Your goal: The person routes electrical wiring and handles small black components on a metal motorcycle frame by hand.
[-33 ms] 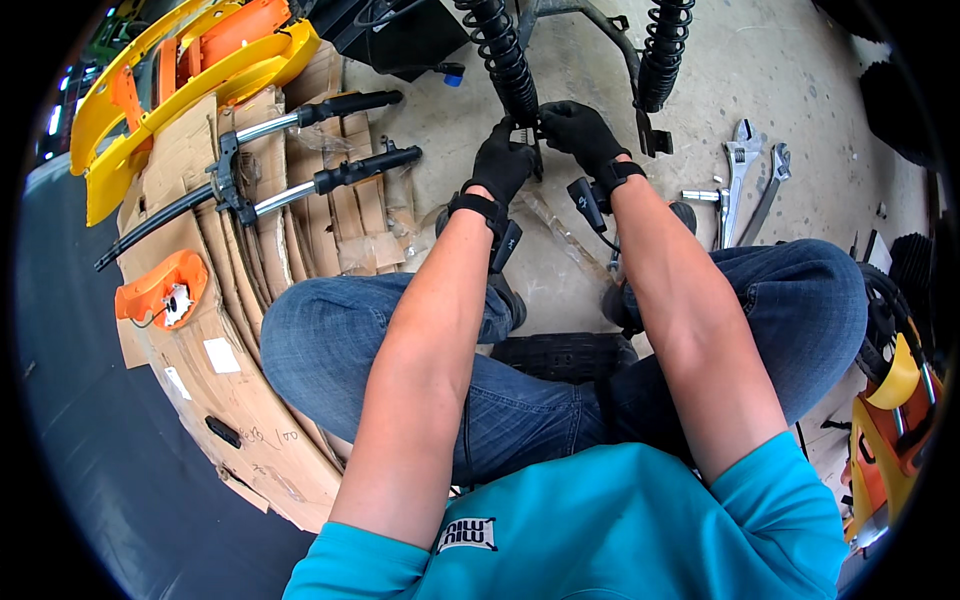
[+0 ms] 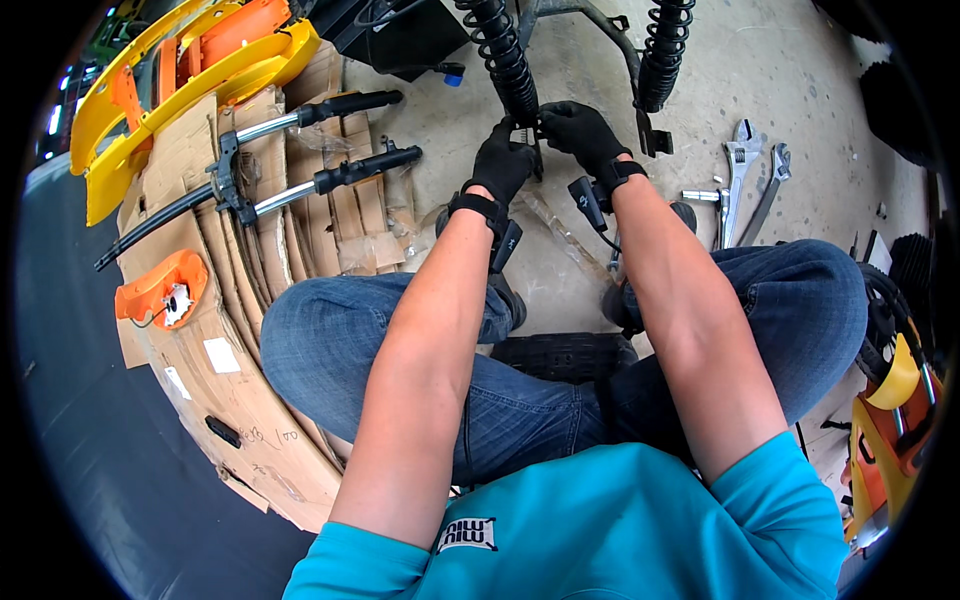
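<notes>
Both my hands wear black gloves and meet at the lower end of a black coil-spring shock absorber. My left hand is closed on its bottom mount from the left, fingers pointing up. From the right, my right hand pinches at the same mount; its fingertips hide whatever small part they hold. A little dark bracket piece shows below, between the two hands. To the right stands a second coil-spring shock absorber, beside a bent dark metal frame tube, untouched by either hand.
Right of my hands, two adjustable wrenches and a socket handle lie on the concrete floor. At left, flattened cardboard carries a front fork and an orange part. Yellow-orange body panels lie on both sides.
</notes>
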A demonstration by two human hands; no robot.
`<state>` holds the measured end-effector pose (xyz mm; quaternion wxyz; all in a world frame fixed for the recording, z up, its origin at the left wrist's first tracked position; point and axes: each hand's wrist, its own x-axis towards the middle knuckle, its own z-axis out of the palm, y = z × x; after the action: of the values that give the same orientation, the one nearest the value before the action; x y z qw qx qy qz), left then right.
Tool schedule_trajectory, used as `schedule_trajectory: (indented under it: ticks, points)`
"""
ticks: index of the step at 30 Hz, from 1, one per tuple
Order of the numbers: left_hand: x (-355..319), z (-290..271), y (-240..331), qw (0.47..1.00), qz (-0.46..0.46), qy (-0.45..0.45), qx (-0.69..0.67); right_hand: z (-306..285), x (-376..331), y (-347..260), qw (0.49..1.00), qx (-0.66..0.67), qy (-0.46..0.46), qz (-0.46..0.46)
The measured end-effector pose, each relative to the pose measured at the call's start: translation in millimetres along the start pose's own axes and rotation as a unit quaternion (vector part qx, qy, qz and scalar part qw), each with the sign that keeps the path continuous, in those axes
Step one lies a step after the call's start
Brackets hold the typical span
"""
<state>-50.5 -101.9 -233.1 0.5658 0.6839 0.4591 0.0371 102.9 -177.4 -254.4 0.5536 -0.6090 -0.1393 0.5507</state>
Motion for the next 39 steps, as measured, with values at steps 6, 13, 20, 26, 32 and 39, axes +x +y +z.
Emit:
schedule_trajectory:
  ticks: [6, 13, 20, 26, 32, 39]
  points:
    - [3.0, 1.4, -7.1, 1.0, -0.01, 0.01, -0.001, 0.6, 8.0, -4.2, 0.97, -0.237, 0.014, 0.049]
    - [3.4, 1.3, -8.5, 1.0, 0.005, -0.005, 0.02, 3.9, 4.1, -5.9, 0.996, -0.042, 0.045, 0.072]
    - [2.9, 0.6, -7.2, 1.0, -0.003, -0.008, 0.024, 2.8, -3.5, -4.9, 0.999, -0.034, 0.004, -0.007]
    - [1.2, 0.4, -5.5, 0.999, 0.004, 0.008, 0.052, 1.9, 4.6, -6.4, 0.982, -0.163, 0.001, 0.095]
    - [-3.7, -1.4, 6.5, 0.999, -0.024, -0.006, 0.029, 10.2, -9.8, -5.8, 0.998, -0.047, 0.043, 0.025]
    - [-2.2, 0.6, 3.5, 0.999, -0.032, -0.004, 0.02, 1.0, 3.3, -5.3, 0.985, -0.157, 0.012, 0.073]
